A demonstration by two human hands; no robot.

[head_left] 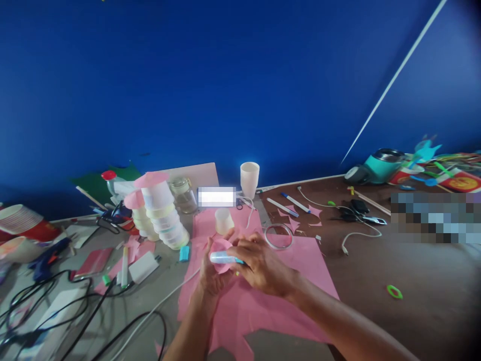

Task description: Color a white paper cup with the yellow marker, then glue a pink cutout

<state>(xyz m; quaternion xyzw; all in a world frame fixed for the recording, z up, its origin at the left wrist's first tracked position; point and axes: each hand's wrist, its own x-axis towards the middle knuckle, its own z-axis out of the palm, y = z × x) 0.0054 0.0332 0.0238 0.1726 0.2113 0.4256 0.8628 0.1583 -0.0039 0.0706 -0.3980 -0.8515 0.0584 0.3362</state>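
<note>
My left hand (pixel 211 276) is closed on the edge of a round pink paper piece (pixel 217 247), with the palm under it. Across that piece lies a pale blue and white glue stick (pixel 221 257), gripped by my right hand (pixel 255 263) at its blue end. Whether its tip touches the paper is hard to tell. Just beyond my fingers a small white cup (pixel 224 220) sits on the large pink paper sheet (pixel 300 260). A silvery ring (pixel 278 236) lies on the sheet to the right of my right hand.
Stacked white cups (pixel 161 213) with pink paper tops stand left of the sheet, near a glass jar (pixel 183 194). A taller white cup (pixel 249 178) is at the back. Markers (pixel 296 203), a white cable (pixel 361 233) and a green ring (pixel 394 292) lie rightward; black cables (pixel 75 296) tangle leftward.
</note>
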